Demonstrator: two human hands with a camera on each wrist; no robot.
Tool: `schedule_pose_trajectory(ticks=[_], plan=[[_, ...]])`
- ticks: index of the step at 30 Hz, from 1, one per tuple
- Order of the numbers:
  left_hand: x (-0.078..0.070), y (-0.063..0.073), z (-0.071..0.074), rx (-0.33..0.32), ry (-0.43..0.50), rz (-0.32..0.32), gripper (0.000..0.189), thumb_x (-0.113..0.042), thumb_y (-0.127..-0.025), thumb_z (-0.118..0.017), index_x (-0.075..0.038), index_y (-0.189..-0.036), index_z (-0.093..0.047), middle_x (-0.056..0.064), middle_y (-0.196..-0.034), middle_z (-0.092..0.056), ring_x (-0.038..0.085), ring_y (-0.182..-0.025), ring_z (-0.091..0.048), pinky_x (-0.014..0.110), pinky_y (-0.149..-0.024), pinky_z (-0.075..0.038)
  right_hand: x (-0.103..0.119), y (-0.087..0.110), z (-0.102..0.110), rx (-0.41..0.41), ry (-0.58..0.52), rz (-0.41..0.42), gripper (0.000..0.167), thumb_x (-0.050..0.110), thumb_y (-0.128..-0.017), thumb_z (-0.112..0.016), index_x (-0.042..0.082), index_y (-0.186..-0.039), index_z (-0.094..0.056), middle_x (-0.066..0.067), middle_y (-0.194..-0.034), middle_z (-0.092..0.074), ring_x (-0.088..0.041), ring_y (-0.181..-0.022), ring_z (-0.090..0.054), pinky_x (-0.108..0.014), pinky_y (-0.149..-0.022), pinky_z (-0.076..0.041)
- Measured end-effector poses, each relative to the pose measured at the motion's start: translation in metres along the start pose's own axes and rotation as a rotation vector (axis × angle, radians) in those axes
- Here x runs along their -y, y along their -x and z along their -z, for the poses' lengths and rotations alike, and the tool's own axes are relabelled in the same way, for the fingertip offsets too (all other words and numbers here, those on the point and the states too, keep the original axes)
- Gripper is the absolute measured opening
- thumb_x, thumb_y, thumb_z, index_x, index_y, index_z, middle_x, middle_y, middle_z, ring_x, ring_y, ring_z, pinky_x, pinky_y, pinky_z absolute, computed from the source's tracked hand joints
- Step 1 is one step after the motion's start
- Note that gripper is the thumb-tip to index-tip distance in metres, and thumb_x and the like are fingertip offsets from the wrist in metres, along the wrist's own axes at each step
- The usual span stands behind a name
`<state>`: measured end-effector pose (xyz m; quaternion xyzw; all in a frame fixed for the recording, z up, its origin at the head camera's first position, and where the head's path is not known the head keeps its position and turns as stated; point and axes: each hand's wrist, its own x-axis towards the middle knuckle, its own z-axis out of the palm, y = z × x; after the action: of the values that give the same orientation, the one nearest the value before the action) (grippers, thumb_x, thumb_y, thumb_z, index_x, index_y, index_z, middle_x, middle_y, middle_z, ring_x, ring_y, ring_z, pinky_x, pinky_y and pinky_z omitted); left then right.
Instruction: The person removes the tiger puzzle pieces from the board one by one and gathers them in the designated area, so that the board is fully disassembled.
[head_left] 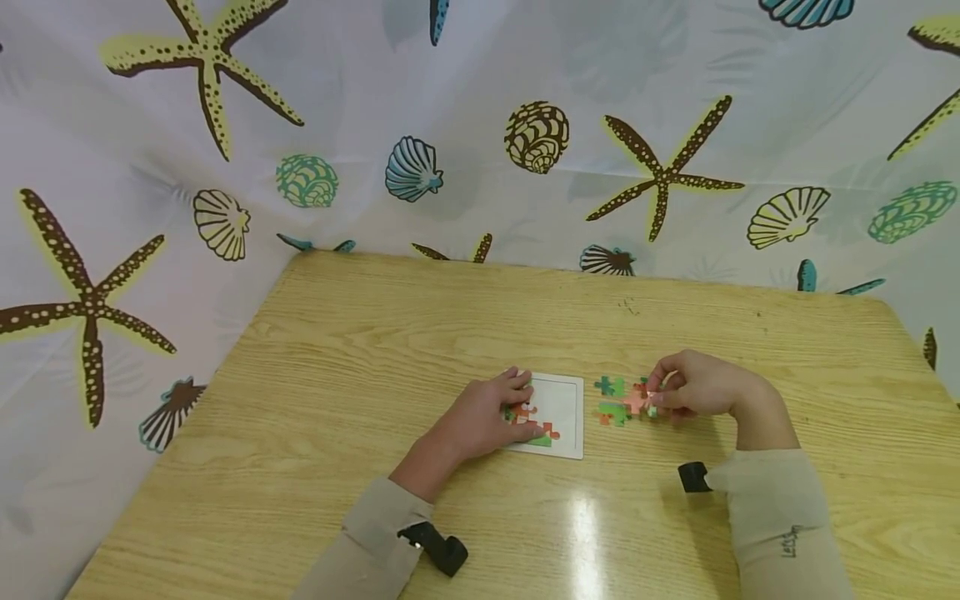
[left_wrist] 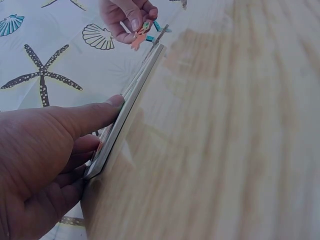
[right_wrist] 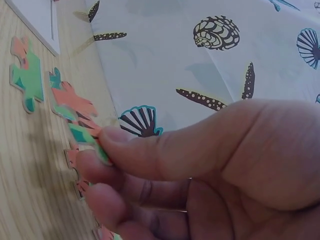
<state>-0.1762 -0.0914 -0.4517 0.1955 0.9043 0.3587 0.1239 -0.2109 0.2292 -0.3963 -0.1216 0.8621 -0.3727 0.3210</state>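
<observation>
Right hand (head_left: 701, 385) pinches a piece (right_wrist: 85, 134) off the board's (head_left: 572, 404) 3 o'clock, just beside loose pieces (head_left: 614, 412); left hand (head_left: 480, 417) rests on the board's 9 o'clock side, fingers relaxed (more pieces (head_left: 543, 439) lie on it around 6 o'clock, partly hand-covered).

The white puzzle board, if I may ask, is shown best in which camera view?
The head view: most of the white puzzle board's face shows, though the left hand covers part. The left wrist view shows it nearly edge-on; the right wrist view shows just a corner.
</observation>
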Motion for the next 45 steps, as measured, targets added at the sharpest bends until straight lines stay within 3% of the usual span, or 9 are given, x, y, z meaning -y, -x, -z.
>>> schedule_pose_trajectory(ticks=[6, 24, 35, 45], plan=[[0.0017, -0.0008, -0.0006, 0.0, -0.009, 0.002, 0.065, -0.035, -0.087, -0.078, -0.004, -0.14, -0.057, 0.002, -0.157, -0.043, 0.021, -0.153, -0.027, 0.044, -0.122, -0.031, -0.0017, 0.002, 0.0005, 0.018, -0.016, -0.004, 0.015, 0.004, -0.095, -0.061, -0.006, -0.106, -0.058, -0.003, -0.074, -0.06, -0.012, -0.063, -0.051, -0.026, -0.059, -0.047], [0.0013, -0.0016, -0.0002, 0.002, -0.005, -0.01, 0.064, -0.034, -0.087, -0.078, -0.004, -0.14, -0.057, 0.003, -0.157, -0.043, 0.023, -0.152, -0.027, 0.045, -0.121, -0.032, -0.0089, 0.0036, 0.0028, 0.051, 0.006, -0.079, 0.009, 0.005, -0.097, -0.06, -0.003, -0.101, -0.061, -0.006, -0.077, -0.063, -0.014, -0.066, -0.053, -0.029, -0.062, -0.047], [0.0025, -0.0014, -0.0013, 0.007, -0.009, -0.001, 0.064, -0.035, -0.087, -0.078, -0.005, -0.14, -0.057, 0.001, -0.158, -0.042, 0.022, -0.153, -0.027, 0.045, -0.121, -0.032, -0.0062, 0.0046, 0.002, -0.032, 0.127, -0.122, 0.015, 0.014, -0.094, -0.069, -0.001, -0.094, -0.065, -0.005, -0.079, -0.066, -0.013, -0.069, -0.06, -0.028, -0.065, -0.054], [0.0031, -0.0019, -0.0013, 0.006, -0.002, 0.007, 0.063, -0.034, -0.088, -0.078, -0.005, -0.14, -0.057, 0.001, -0.158, -0.042, 0.021, -0.153, -0.027, 0.045, -0.121, -0.032, -0.0038, 0.0028, -0.0008, -0.056, 0.151, -0.177, 0.012, 0.013, -0.092, -0.07, 0.001, -0.09, -0.066, -0.006, -0.081, -0.067, -0.013, -0.069, -0.062, -0.028, -0.066, -0.057]])
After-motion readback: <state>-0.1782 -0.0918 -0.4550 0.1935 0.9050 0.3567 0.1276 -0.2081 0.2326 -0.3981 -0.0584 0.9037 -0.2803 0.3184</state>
